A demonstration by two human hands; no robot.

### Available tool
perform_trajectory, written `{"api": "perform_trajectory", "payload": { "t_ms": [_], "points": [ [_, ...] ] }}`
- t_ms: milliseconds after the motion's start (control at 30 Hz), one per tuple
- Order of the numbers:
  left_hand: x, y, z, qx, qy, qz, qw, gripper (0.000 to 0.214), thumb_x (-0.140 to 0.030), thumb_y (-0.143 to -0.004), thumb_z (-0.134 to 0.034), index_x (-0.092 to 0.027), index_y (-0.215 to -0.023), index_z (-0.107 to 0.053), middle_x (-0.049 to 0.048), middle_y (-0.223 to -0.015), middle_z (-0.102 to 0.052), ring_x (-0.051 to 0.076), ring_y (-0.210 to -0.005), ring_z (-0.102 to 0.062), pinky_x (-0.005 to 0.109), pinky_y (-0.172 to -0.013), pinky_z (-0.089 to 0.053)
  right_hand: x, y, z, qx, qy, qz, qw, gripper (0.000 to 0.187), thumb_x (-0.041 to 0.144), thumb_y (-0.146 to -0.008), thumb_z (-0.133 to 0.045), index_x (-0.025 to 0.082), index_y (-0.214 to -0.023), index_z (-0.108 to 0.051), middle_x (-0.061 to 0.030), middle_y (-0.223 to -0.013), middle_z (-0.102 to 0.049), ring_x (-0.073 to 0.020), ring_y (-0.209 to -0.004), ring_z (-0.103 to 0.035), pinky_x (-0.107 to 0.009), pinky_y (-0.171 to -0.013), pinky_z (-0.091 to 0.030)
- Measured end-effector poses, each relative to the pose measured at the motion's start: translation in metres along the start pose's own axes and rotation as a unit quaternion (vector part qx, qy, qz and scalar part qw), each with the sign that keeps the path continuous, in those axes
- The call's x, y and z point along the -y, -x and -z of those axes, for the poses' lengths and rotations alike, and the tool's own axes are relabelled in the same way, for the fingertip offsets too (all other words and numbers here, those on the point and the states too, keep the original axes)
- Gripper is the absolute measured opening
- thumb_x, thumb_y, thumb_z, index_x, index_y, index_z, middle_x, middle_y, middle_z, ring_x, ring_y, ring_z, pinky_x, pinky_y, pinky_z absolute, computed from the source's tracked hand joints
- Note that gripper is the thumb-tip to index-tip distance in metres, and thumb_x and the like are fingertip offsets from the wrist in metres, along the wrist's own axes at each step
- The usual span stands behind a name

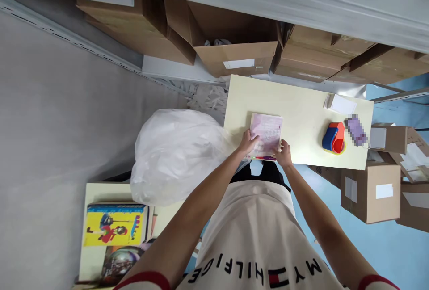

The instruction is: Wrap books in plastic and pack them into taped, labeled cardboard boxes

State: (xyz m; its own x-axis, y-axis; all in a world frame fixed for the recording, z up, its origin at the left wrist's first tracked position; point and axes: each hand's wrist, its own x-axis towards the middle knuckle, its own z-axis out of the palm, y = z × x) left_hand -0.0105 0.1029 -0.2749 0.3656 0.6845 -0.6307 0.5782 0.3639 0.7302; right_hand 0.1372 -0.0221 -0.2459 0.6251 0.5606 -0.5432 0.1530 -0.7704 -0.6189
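A pale pink and lavender book (266,131) with printed text rests at the near edge of a cream table (301,107). My left hand (248,142) grips its left edge, thumb lying on top of the cover. At the lower right corner, my right hand (284,153) is closed, fingers bent around the edge. A colourful strip shows along the side of the book closest to me. The undersides of both hands' fingers are partly hidden.
A red and blue tape dispenser (334,138), a blurred purple phone-like object (356,130) and white cards (341,103) sit on the table's right. Left are a large white plastic bag (177,156) and picture books (114,227). Cardboard boxes (241,53) line the shelf; others (370,191) stand right.
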Motion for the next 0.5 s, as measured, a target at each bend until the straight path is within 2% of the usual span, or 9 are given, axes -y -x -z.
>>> {"api": "perform_trajectory", "payload": {
  "t_ms": [100, 200, 333, 400, 500],
  "points": [
    [0.007, 0.001, -0.004, -0.011, -0.037, -0.003, 0.999, 0.067, -0.042, -0.079, -0.068, -0.017, -0.137, -0.044, 0.0182, -0.141, -0.046, 0.035, -0.142, -0.035, 0.045, -0.114, -0.031, -0.016, 0.000, 0.001, 0.057, -0.019, -0.010, 0.998, 0.065, 0.043, -0.076, -0.064, 0.020, -0.135, -0.050, -0.0118, -0.119, -0.062, -0.0252, -0.102, -0.063, -0.043, -0.085, -0.057],
    [0.015, 0.012, -0.005, -0.023, -0.060, 0.001, 0.998, 0.074, -0.038, -0.078, -0.068, -0.015, -0.142, -0.040, 0.0210, -0.146, -0.042, 0.038, -0.144, -0.031, 0.049, -0.116, -0.027, -0.018, 0.005, 0.001, 0.057, -0.028, -0.044, 0.997, 0.071, 0.044, -0.072, -0.066, 0.021, -0.137, -0.049, -0.0121, -0.121, -0.060, -0.0252, -0.101, -0.064, -0.041, -0.080, -0.058],
    [0.021, 0.029, -0.004, -0.012, -0.075, -0.020, 0.997, 0.063, -0.031, -0.082, -0.062, -0.015, -0.140, -0.044, 0.0207, -0.138, -0.050, 0.036, -0.136, -0.042, 0.051, -0.113, -0.032, -0.008, 0.012, 0.004, 0.113, -0.089, -0.119, 0.982, 0.076, 0.040, -0.069, -0.063, 0.027, -0.141, -0.044, -0.0088, -0.120, -0.059, -0.0228, -0.092, -0.067, -0.036, -0.069, -0.058],
    [0.019, 0.030, -0.002, -0.003, -0.080, -0.030, 0.996, 0.058, -0.030, -0.083, -0.061, -0.015, -0.138, -0.048, 0.0186, -0.133, -0.054, 0.034, -0.129, -0.049, 0.048, -0.111, -0.036, 0.001, 0.011, 0.004, 0.129, -0.122, -0.111, 0.978, 0.071, 0.036, -0.066, -0.062, 0.027, -0.136, -0.047, -0.0058, -0.113, -0.061, -0.0214, -0.090, -0.067, -0.034, -0.069, -0.058],
    [0.010, 0.017, 0.006, -0.025, -0.093, -0.042, 0.995, 0.054, -0.030, -0.082, -0.063, -0.017, -0.133, -0.052, 0.0158, -0.127, -0.057, 0.032, -0.122, -0.053, 0.045, -0.109, -0.039, 0.020, -0.001, -0.003, 0.110, -0.128, -0.081, 0.982, 0.063, 0.031, -0.062, -0.062, 0.024, -0.124, -0.053, -0.0031, -0.102, -0.062, -0.0210, -0.088, -0.065, -0.034, -0.072, -0.057]
  ]
}}
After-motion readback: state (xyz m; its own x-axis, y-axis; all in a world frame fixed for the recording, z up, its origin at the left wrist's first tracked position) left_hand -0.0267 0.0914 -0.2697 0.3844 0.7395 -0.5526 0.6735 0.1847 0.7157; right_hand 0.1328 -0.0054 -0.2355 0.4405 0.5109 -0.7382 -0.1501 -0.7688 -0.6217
